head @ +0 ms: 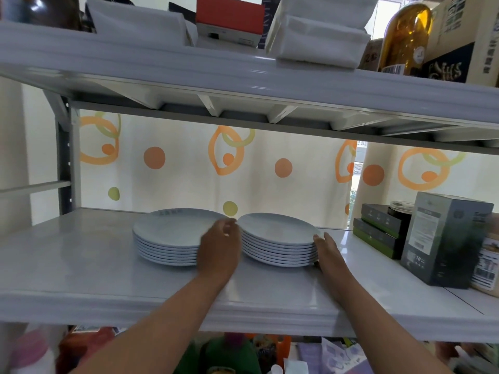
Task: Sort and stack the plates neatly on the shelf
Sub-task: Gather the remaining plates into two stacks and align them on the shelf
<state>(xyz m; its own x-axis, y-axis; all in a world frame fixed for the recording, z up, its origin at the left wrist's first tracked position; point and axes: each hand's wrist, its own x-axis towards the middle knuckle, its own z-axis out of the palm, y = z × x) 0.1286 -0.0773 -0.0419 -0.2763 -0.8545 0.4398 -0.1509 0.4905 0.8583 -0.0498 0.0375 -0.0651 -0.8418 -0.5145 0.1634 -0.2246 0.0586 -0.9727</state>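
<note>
Two stacks of pale plates are seen side by side on the middle shelf [81, 265], their rims nearly touching. The right stack [279, 238] is bracketed by both hands: the left hand [220, 248] is laid between the stacks with fingers loosely curled at the top rims, and the right hand [328, 249] is pressed flat, fingers extended, against the stack's far side. A squaring-up step is judged to be in hand; gentle inward pressure would next be called for. The left stack [172, 238] looks even, its plates glossy and uniform. Dark boxes [442, 238] are kept well right of the right stack.
</note>
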